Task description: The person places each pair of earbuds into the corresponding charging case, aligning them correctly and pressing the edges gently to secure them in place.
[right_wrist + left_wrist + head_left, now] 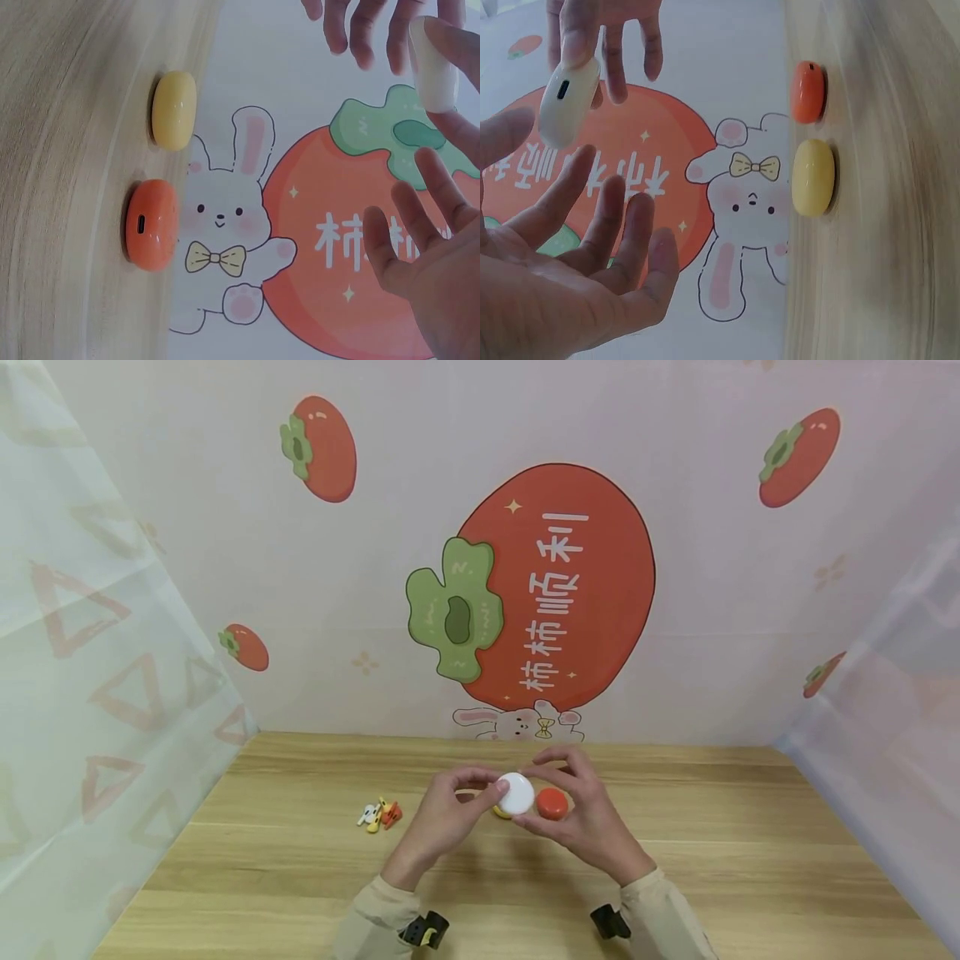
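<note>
Raised over the table is a glossy white earbud case [516, 795], a small dark port showing on its side in the left wrist view. From the left, my left hand [447, 814] lays its thumb on the case, its index finger close beside it. My right hand [585, 818] pinches the other end, its remaining fingers spread. An orange earbud case [152, 225] and a yellow earbud case [174, 111] rest on the table behind the hands. In the head view the white case hides most of the yellow one.
Several loose earbuds [381, 815], white, yellow and orange, lie in a small cluster left of the hands. A printed backdrop [701, 693] rises along the wooden table's [300, 877] far edge, and cloth panels flank both sides.
</note>
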A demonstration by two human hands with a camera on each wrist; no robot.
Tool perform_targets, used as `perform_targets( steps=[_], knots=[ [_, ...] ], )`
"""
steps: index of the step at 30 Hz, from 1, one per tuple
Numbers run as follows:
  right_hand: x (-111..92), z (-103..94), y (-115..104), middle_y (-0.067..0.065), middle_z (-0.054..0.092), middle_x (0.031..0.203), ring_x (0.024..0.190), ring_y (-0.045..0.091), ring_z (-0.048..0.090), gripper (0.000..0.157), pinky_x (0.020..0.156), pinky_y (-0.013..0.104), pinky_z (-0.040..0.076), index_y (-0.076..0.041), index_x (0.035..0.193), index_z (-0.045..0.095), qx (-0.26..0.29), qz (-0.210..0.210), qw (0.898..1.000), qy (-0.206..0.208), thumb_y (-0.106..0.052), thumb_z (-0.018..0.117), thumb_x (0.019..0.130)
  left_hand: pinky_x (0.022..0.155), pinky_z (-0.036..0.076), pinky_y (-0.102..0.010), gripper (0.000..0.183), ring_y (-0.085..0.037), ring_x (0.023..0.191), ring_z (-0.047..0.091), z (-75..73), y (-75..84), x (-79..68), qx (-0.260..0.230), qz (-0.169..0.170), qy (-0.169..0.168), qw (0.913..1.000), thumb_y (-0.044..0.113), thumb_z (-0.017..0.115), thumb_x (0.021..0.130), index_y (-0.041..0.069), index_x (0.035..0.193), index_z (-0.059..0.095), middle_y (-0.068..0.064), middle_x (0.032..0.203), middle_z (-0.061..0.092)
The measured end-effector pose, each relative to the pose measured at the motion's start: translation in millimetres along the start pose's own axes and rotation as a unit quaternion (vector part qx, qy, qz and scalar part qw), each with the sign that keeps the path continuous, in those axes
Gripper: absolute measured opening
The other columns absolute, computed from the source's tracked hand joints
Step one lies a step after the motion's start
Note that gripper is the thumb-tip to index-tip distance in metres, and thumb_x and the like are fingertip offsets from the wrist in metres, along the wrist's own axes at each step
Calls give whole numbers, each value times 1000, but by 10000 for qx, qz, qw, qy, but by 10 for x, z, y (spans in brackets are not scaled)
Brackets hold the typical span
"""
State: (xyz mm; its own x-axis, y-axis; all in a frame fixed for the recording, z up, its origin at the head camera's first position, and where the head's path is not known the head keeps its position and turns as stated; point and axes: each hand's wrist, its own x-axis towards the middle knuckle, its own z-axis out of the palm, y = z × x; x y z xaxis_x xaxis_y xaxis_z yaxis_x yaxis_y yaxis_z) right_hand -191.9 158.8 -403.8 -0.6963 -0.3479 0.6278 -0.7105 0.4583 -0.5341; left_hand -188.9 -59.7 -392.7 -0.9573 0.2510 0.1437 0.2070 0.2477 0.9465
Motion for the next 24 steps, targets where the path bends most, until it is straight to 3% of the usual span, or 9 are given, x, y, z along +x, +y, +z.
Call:
perform_targets(
  steps=[6, 9, 14, 24],
  knots=[
    [-5, -10, -27, 5, 54, 123, 112, 21, 53, 47, 89, 41, 53, -21, 119, 74, 239, 206, 9990, -316, -21, 92, 75, 89, 51, -43, 23, -18, 99, 63, -49, -16, 3, -25, 165, -399, 9991, 28, 69, 98, 6, 104, 76, -2, 102, 72],
    [-9, -12, -34, 1, 54, 124, 115, 20, 51, 49, 89, 44, 52, -22, 121, 73, 254, 283, 9984, -419, -21, 92, 76, 89, 51, -42, 21, -18, 99, 63, -52, -16, 0, -60, 141, -446, 9989, 26, 69, 98, 6, 102, 76, -1, 101, 72],
    [-16, -3, -29, -5, 53, 124, 118, 17, 50, 51, 91, 47, 51, -22, 121, 72, 138, 276, 9988, -377, -25, 93, 75, 93, 50, -44, 23, -20, 106, 61, -26, -13, 3, -226, 30, -275, 9994, 29, 70, 98, 7, 100, 77, -3, 105, 71],
    [-8, 33, -62, -4, 52, 123, 117, 17, 51, 59, 93, 52, 51, -20, 121, 70, -82, 334, 9994, 4, -29, 97, 69, 93, 51, -43, 26, -23, 109, 59, 81, 22, -14, -742, -53, 384, 9965, 27, 72, 97, 2, 101, 75, -8, 114, 68]
  ],
)
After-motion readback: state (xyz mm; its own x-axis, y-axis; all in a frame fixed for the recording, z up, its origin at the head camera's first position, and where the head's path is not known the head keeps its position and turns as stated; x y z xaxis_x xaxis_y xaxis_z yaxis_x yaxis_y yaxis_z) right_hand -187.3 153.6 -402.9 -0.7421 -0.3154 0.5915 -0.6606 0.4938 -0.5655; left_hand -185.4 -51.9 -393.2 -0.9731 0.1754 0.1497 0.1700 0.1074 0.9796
